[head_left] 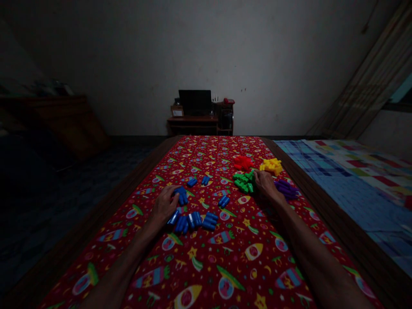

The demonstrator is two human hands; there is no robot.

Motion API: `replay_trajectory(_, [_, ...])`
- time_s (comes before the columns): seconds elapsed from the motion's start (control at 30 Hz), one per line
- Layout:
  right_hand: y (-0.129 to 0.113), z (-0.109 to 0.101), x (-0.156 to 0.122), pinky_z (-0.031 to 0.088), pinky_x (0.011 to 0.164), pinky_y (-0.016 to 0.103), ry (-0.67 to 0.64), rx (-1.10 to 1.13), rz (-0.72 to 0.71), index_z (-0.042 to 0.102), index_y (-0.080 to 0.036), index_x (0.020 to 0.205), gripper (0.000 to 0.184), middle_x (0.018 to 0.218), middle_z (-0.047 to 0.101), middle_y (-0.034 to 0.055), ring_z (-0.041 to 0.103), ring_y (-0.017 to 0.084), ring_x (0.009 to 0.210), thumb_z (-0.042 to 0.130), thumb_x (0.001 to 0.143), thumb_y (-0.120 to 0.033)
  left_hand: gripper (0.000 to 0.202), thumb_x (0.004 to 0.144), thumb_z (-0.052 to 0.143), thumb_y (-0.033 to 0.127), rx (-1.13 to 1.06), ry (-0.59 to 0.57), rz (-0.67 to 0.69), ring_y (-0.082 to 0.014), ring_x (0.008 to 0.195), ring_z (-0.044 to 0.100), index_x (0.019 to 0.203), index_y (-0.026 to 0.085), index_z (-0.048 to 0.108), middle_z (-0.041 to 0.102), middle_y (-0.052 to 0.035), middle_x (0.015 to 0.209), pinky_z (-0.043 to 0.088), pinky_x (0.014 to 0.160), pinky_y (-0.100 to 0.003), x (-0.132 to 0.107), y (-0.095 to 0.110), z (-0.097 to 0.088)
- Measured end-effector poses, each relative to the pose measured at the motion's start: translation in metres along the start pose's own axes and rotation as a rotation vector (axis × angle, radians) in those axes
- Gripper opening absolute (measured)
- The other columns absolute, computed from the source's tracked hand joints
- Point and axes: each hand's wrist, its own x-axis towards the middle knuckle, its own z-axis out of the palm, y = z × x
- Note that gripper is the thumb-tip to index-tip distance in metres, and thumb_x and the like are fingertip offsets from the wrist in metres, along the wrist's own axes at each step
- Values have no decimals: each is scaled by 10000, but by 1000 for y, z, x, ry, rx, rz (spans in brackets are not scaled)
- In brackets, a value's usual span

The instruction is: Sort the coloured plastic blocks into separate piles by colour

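Observation:
My left hand point(164, 207) rests on the red patterned cloth point(206, 266), fingers curled around blue blocks point(182, 196). More blue blocks point(196, 221) lie scattered just to its right. My right hand point(265, 184) lies flat beside a pile of green blocks point(243, 181), fingertips touching it; whether it grips one I cannot tell. A purple pile point(286, 189) sits right of that hand. Red blocks point(243, 162) and yellow blocks point(271, 166) are heaped farther back.
The cloth covers a long table with wooden edges point(128, 184). A bed with a checked blue and patchwork cover point(354, 180) lies to the right. A low desk with a dark screen point(195, 103) stands against the far wall. The room is dim.

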Motion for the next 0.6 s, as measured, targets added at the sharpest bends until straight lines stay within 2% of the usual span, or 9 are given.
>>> replay_trajectory(0.17, [-1, 2, -2, 359, 613, 281, 119, 90, 94, 640, -169, 742, 458, 682, 649, 94, 571, 190, 637, 267, 949, -336, 327, 853, 406, 328, -13, 9, 10, -247, 1016, 609, 1034, 181, 636, 651, -105, 1065, 488, 932, -417, 0, -4, 2])
replay_trajectory(0.27, [-2, 5, -3, 402, 649, 288, 157, 193, 93, 655, -166, 860, 549, 754, 673, 109, 600, 205, 692, 190, 972, -436, 317, 847, 415, 321, -19, 9, -3, -248, 1021, 603, 1026, 192, 642, 651, -97, 1073, 486, 937, -427, 0, -6, 3])
replay_trajectory(0.4, [-6, 14, -4, 456, 782, 322, 87, 282, 34, 640, -147, 1068, 625, 994, 695, 155, 633, 233, 890, 140, 970, -511, 317, 840, 412, 314, -20, 3, -8, -250, 1013, 606, 1005, 190, 652, 657, -102, 1068, 491, 932, -428, -1, -6, 4])
replay_trajectory(0.5, [-11, 21, -5, 453, 870, 348, 18, 265, 7, 628, -134, 1133, 581, 1098, 677, 176, 624, 249, 1005, 185, 972, -473, 317, 840, 411, 316, -20, -5, -6, -248, 1007, 610, 999, 190, 655, 663, -101, 1070, 494, 927, -427, -1, -5, 3])
replay_trajectory(0.6, [-15, 27, -5, 448, 911, 378, 5, 270, -6, 605, -132, 1200, 522, 1160, 662, 181, 608, 262, 1066, 233, 968, -415, 324, 842, 406, 325, -17, -15, -4, -252, 1012, 611, 988, 186, 660, 667, -107, 1069, 492, 930, -428, -1, -4, 3])
